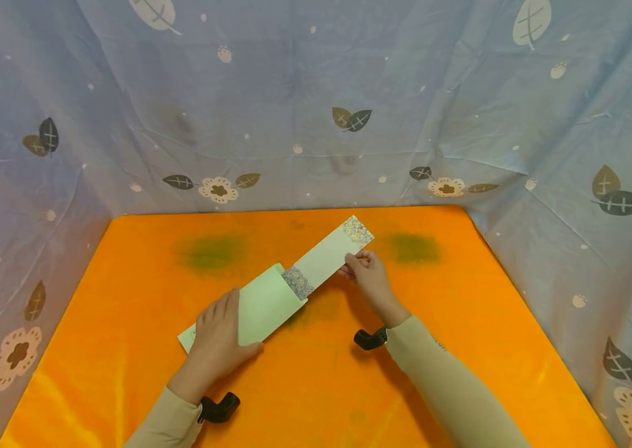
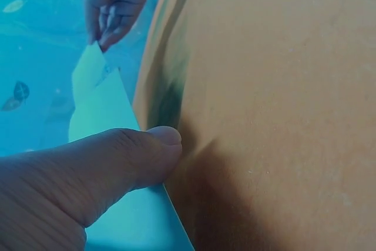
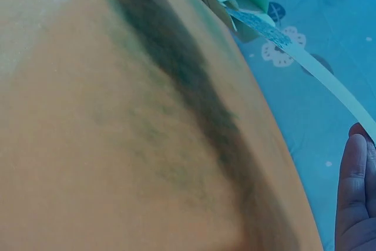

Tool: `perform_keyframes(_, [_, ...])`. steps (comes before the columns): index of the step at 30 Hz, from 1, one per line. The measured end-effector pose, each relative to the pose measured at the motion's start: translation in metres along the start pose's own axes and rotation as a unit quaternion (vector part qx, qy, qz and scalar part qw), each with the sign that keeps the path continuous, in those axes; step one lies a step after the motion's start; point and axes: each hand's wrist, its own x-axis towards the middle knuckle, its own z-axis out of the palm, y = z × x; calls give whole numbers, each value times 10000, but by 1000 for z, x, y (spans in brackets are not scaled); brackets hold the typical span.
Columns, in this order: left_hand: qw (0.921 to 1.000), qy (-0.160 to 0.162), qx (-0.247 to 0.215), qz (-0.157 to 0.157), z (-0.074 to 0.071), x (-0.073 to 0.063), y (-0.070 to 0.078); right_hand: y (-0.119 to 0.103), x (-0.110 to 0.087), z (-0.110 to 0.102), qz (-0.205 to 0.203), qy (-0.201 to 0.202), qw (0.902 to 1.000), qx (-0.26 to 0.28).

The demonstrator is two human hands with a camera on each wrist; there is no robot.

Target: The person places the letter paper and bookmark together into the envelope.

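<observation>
A pale green envelope (image 1: pixel 271 303) slants up and to the right above the table, its mouth toward the upper right. My left hand (image 1: pixel 216 339) grips its lower part, with the thumb (image 2: pixel 132 157) across the near edge in the left wrist view. A long whitish card (image 1: pixel 323 260), speckled blue and yellow in a band at each end of what shows, sticks out of the mouth. My right hand (image 1: pixel 369 277) pinches the card's lower edge near its far end. From the right wrist view the card (image 3: pixel 326 77) looks slightly bowed, and the envelope's mouth (image 3: pixel 249 4) gapes around it.
An orange cloth (image 1: pixel 316 398) with dark greenish patches covers the table. Grey-blue curtains (image 1: pixel 293 81) printed with leaves and flowers stand behind it and along both sides. A black wrist device shows below each wrist.
</observation>
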Motion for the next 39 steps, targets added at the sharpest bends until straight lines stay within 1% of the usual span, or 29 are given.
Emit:
perform_keyframes(3, [10000, -4, 18, -1, 0, 0, 0, 2, 0, 0, 53, 21, 10000, -56])
perform_keyframes(10, [10000, -17, -18, 0, -1, -1, 1, 3, 0, -1, 32, -17, 9998, 175])
perform_keyframes(15, [10000, -13, 4, 16, -1, -1, 2, 2, 0, -1, 95, 36, 9998, 173])
perform_keyframes(23, [10000, -28, 30, 0, -1, 0, 3, 1, 1, -1, 44, 31, 9997, 241])
perform_keyframes(32, [10000, -39, 0, 81, 1, -1, 2, 1, 1, 0, 92, 95, 9994, 313])
perform_keyframes(39, [9998, -134, -76, 160, 2, 1, 2, -2, 2, -1, 145, 144, 9978, 628])
